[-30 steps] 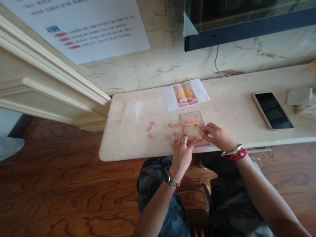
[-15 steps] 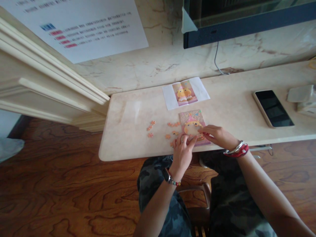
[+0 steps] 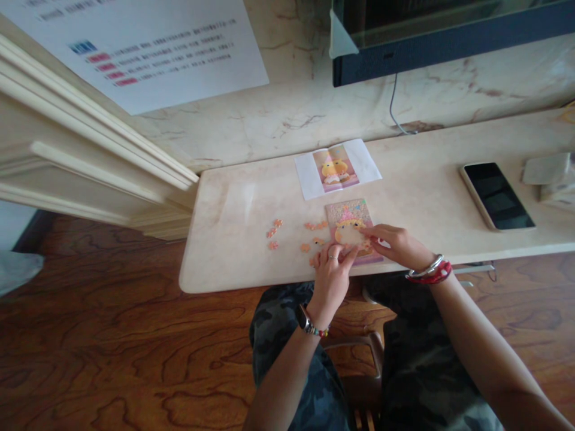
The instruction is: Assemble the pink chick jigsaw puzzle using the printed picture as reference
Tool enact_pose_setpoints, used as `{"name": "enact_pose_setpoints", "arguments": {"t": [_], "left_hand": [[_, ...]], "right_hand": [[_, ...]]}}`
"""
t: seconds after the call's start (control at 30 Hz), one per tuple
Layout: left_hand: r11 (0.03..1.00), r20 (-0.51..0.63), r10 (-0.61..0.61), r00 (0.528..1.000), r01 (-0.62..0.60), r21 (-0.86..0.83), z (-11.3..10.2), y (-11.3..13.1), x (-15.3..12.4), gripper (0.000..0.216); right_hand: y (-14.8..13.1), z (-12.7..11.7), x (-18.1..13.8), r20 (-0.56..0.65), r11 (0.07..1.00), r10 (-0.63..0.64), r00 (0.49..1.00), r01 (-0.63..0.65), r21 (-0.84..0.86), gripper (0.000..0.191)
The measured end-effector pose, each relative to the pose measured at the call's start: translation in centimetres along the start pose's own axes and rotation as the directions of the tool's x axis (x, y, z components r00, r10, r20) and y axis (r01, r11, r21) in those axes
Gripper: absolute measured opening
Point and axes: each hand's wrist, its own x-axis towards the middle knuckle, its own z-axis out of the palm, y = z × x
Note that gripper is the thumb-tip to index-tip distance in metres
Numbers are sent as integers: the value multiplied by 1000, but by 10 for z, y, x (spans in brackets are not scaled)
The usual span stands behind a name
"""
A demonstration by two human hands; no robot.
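A jigsaw puzzle [image 3: 353,211] with a yellow cartoon character lies near the table's front edge, with a pale patch in its middle where no pieces sit. My left hand [image 3: 331,270] rests over its lower left corner, thumb and fingers spread. Over the right side of the pale patch, my right hand [image 3: 393,242] pinches thumb and forefinger together; anything between the tips is too small to make out. Several loose puzzle pieces [image 3: 305,247] lie just left of the puzzle, some partly behind my left fingers. Farther left is another little group of pieces [image 3: 274,245].
A creased paper [image 3: 309,179] with a printed picture of the same character lies behind the puzzle. To the right are a phone [image 3: 499,196] and a pale object [image 3: 548,169]. A dark-framed screen [image 3: 404,60] hangs above the table [image 3: 224,257].
My right fingertips have shifted slightly up and left over the puzzle's pale patch. My left hand stays in place, and the loose pieces lie as before.
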Motion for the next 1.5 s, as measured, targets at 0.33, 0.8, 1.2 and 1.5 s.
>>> {"name": "enact_pose_setpoints", "arguments": {"t": [0.33,0.8,1.2,1.5], "left_hand": [[1000,5,1,1000,-1,-1,-6,2,1,50],[1000,11,5,1000,-5,7,-3,1,1,46],[1000,7,16,1000,-17,24,-3,0,0,52],[1000,21,7,1000,-8,25,-4,2,0,54]], "right_hand": [[-6,-3,-3,-52,989,148,988,-146,39,15],[-12,14,-1,-157,929,366,917,-350,122,12],[-9,17,-3,-177,962,255,951,-267,-53,14],[-6,18,-2,-168,968,231,958,-244,-61,13]]}}
